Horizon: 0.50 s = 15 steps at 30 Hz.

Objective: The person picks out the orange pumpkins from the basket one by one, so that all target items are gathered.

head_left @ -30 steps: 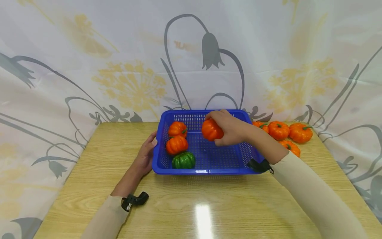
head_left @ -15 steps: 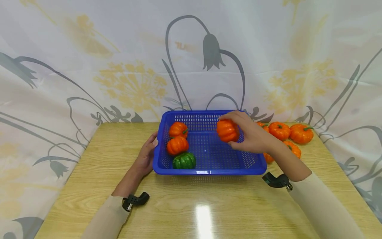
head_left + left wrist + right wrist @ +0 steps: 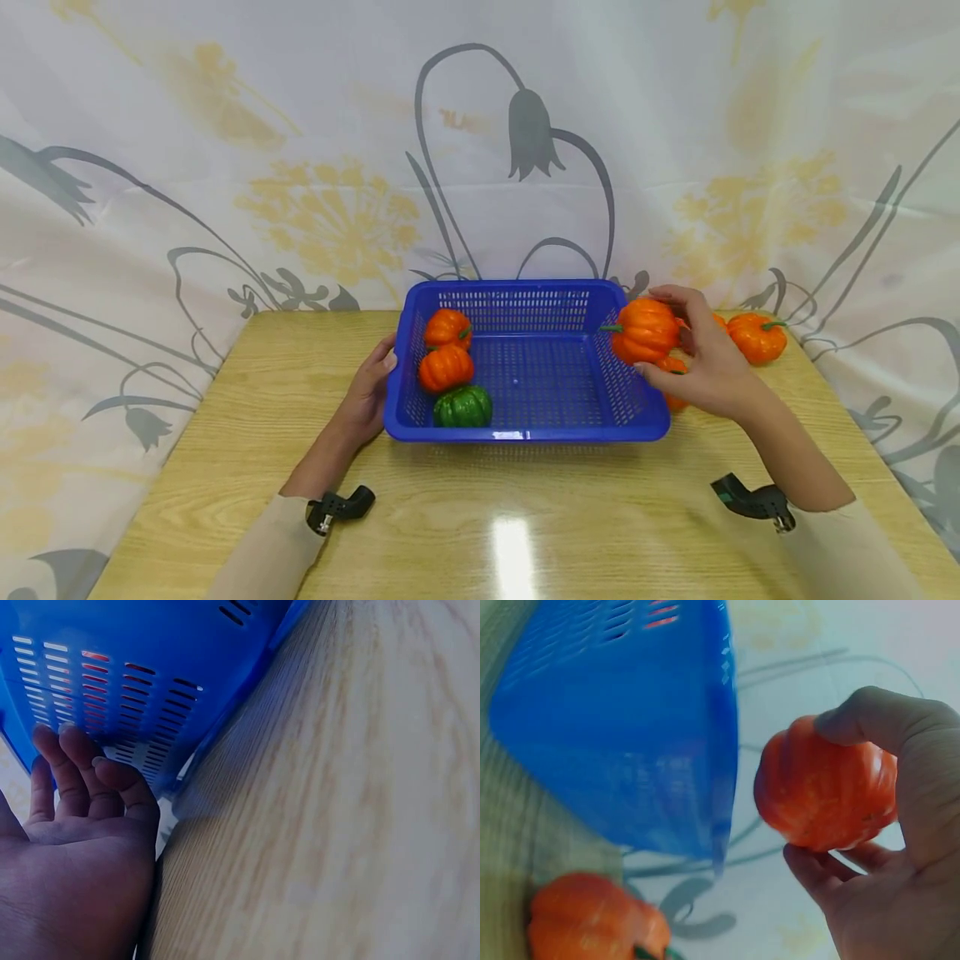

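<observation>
My right hand point(image 3: 708, 358) grips a small orange pumpkin point(image 3: 647, 331), thumb on one side and fingers on the other. It is raised at the right rim of a blue plastic basket point(image 3: 525, 433), its green stem pointing left. In the right wrist view the held pumpkin point(image 3: 825, 787) is apart from the basket wall point(image 3: 615, 765). My left hand point(image 3: 367, 387) holds the basket's left side, thumb at the rim. The left wrist view shows its curled fingers point(image 3: 90, 772) by the slotted wall. Inside the basket, on the left, lie two orange pumpkins point(image 3: 446, 367) and a green pumpkin point(image 3: 462, 406).
Several orange pumpkins point(image 3: 757, 337) lie on the wooden table point(image 3: 570, 517) right of the basket, some hidden behind my right hand. One pumpkin point(image 3: 585, 919) is close beside the basket in the right wrist view. A flower-patterned curtain point(image 3: 480, 167) hangs behind the table.
My right hand has carried the orange pumpkin rightward from over the middle of the basket to its right rim, turning it so the stem shows. The left hand and basket stay in place.
</observation>
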Available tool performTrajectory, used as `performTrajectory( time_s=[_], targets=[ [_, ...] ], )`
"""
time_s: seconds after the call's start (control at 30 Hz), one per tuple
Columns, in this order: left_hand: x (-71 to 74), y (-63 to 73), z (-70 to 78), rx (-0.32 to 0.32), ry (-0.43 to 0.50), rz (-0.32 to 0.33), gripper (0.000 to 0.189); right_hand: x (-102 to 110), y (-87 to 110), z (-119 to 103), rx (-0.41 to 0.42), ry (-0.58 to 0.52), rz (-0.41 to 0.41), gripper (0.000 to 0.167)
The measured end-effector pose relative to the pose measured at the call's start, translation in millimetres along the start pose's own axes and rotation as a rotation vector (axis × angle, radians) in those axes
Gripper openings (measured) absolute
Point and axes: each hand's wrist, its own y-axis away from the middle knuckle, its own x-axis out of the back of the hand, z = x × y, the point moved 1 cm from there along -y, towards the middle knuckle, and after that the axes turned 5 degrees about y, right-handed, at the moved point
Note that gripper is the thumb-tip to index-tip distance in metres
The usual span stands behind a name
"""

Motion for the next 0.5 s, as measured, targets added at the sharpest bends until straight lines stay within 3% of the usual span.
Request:
performTrajectory(
  time_s=[0.13,0.5],
  targets=[
    [0.7,1.6,0.9,-0.001,-0.002,0.002,0.032,9,17.8,12,-0.007,-0.004,0.065,0.097],
    [-0.6,0.4,0.0,0.001,0.008,-0.031,0.032,40,59.2,41,-0.146,-0.015,0.198,0.088]
  ],
)
